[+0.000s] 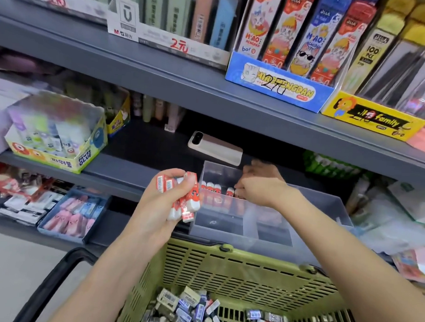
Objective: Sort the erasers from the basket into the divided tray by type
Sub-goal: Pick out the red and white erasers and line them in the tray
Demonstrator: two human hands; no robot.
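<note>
Erasers [187,205] in tight left grip [162,198]

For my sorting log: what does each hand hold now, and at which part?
Left hand grips a bunch of red erasers around their middles. Right hand, curled inside the divided tray: cannot tell.

Hands: 2. Left hand [164,200] at 8 o'clock near centre, right hand [257,186] at 4 o'clock near centre. Held red erasers [187,205], bunched in the left hand: about 4, overlap hides the exact number. Tray red erasers [213,187], standing just below centre: 4 visible, count past the right hand hidden. Divided tray [302,232]: 1. Green basket [224,269] at 6 o'clock: 1. Dark-sleeved erasers [191,307] in it: dozens, uncountable. Phone-like device [215,148] at 12 o'clock near centre: 1. Cartoon packs [308,31] at 1 o'clock: 4. Glue box [57,135] at 9 o'clock: 1.
</note>
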